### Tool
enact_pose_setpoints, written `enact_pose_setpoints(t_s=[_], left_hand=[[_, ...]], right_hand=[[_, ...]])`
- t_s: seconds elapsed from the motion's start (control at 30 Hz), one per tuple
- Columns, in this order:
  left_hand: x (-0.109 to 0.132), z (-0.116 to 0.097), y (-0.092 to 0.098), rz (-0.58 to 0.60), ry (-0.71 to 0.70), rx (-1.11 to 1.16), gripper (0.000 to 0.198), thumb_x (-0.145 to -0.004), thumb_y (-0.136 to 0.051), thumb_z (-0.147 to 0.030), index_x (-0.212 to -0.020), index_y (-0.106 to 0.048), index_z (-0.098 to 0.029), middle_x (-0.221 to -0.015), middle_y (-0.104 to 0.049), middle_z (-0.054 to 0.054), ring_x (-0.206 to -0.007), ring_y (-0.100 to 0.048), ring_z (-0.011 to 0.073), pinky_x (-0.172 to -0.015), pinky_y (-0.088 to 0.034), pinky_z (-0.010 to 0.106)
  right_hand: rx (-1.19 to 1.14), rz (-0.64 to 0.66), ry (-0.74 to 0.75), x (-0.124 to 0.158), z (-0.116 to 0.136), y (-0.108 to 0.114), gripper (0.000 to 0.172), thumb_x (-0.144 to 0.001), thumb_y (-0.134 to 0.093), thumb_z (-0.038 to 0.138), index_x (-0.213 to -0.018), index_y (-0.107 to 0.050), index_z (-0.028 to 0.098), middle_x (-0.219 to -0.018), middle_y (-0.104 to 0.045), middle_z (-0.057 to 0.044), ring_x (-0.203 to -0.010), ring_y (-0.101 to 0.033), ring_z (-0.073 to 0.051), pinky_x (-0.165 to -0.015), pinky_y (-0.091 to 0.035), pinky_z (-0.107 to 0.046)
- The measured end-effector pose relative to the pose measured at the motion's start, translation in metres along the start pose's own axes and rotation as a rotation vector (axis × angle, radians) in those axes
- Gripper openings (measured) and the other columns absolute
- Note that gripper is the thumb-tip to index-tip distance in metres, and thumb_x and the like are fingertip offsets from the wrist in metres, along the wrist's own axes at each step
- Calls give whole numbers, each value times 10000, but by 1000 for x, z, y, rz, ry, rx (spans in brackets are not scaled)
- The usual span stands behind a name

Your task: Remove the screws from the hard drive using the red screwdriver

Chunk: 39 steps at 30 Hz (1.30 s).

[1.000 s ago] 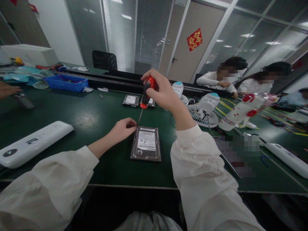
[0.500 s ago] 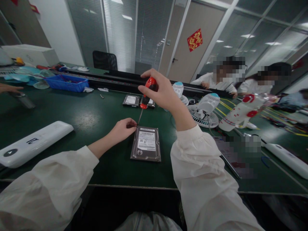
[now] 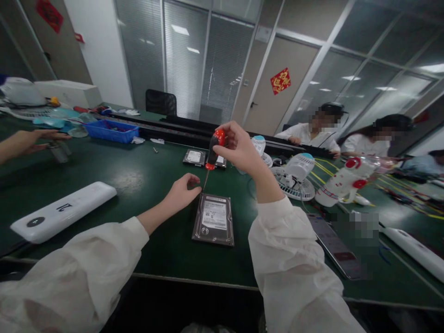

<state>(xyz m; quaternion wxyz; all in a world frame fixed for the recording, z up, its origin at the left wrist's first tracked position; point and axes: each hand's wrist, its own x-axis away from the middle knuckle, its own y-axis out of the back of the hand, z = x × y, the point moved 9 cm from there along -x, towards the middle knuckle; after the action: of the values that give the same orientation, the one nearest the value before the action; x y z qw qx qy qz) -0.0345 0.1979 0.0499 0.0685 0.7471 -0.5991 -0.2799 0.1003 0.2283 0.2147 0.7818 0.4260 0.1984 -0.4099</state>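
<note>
A hard drive [image 3: 214,217] with a white label lies flat on the green table in front of me. My right hand [image 3: 239,145] grips the red-and-black handle of a screwdriver [image 3: 212,152], held nearly upright. Its thin shaft points down to the drive's far left corner. My left hand [image 3: 185,190] is curled beside that corner, thumb and index fingertips close together at the screwdriver tip. Whatever sits between those fingertips is too small to make out. Behind my right hand lie two more drives, one hard drive [image 3: 194,157] plainly seen and another partly hidden.
A white oblong device [image 3: 65,210] lies left, a blue tray [image 3: 113,131] beyond it. Another person's hand [image 3: 33,143] is at far left, near a metal cylinder [image 3: 58,151]. Rightward are a white fan [image 3: 294,173], a white-and-red bottle [image 3: 342,178] and a phone [image 3: 335,245]. Two people sit across.
The camera has tilted up, so the table things appear lower. My right fingers have shifted around the screwdriver handle. My left thumb and index finger look slightly more apart. The drive stays put.
</note>
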Motion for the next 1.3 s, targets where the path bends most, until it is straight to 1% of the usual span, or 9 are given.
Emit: enact_pose_setpoints(t_s=[0.2, 0.33, 0.5, 0.6, 0.73, 0.93, 1.03, 1.17, 1.3], left_hand=[[-28, -71, 20, -219, -242, 92, 488, -682, -822, -380, -1050, -559, -198, -1062, -683, 67, -958, -655, 231, -822, -520, 374], [-37, -97, 19, -283, -277, 126, 380, -695, -819, -340, -932, -559, -197, -879, -660, 11, -789, -611, 186, -689, -474, 310], [-34, -98, 14, -274, -297, 190, 276, -745, -801, -362, -851, -610, -192, -785, -622, -10, -733, -583, 170, -673, -465, 298], [-30, -94, 21, -319, -303, 197, 260, -727, -815, -341, -881, -679, -183, -881, -606, 18, -795, -600, 181, -714, -497, 309], [-34, -86, 23, -310, -278, 228, 253, -765, -771, -338, -947, -715, -171, -861, -613, 21, -792, -613, 184, -730, -512, 323], [-44, -72, 13, -213, -247, 485, 450, -788, -740, -294, -1172, -546, -164, -884, -710, 29, -832, -688, 193, -776, -542, 336], [-45, -74, 7, -141, -266, 565, 325, -852, -661, -255, -1125, -501, -179, -902, -717, 40, -808, -698, 182, -740, -546, 322], [-41, -80, 4, -95, -308, 529, 149, -906, -586, -287, -1007, -538, -189, -961, -697, 51, -857, -680, 171, -758, -535, 307], [-38, -82, 8, -144, -327, 483, 246, -837, -665, -353, -990, -559, -192, -972, -655, 41, -863, -641, 170, -784, -522, 318]], right_hand=[[-45, -21, -56, 5, 0, 0, 377, -746, -764, 310, -1038, -549, 208, -949, -618, -1, -816, -585, -133, -691, -469, -278], [-56, -75, -110, 10, -8, 3, 416, -730, -782, 339, -1059, -567, 205, -951, -629, -3, -810, -592, -132, -634, -445, -254], [-255, -120, -187, 15, -20, 3, 434, -750, -780, 502, -1052, -626, 231, -980, -688, -14, -903, -644, -161, -737, -507, -276], [-478, -94, -262, 16, -27, -1, 535, -854, -536, 714, -1063, -677, 242, -1058, -729, -37, -1000, -672, -188, -867, -532, -327], [-728, -28, -350, 20, -33, -8, 702, -875, -346, 796, -1125, -705, 248, -1175, -740, -54, -1133, -670, -216, -988, -519, -383], [-752, -68, -350, 22, -44, -14, 472, -843, -600, 609, -1121, -713, 244, -1220, -745, -44, -1129, -679, -205, -967, -522, -354], [-677, -93, -316, 21, -44, -18, 433, -745, -782, 430, -1127, -693, 247, -1201, -755, -41, -1078, -692, -200, -932, -535, -341], [-553, -134, -291, 22, -45, -17, 466, -709, -832, 439, -1102, -670, 248, -1085, -767, -39, -995, -703, -203, -910, -554, -359], [-500, -222, -271, 21, -47, -10, 485, -620, -901, 431, -990, -643, 253, -912, -710, 27, -859, -662, -140, -881, -543, -305]])
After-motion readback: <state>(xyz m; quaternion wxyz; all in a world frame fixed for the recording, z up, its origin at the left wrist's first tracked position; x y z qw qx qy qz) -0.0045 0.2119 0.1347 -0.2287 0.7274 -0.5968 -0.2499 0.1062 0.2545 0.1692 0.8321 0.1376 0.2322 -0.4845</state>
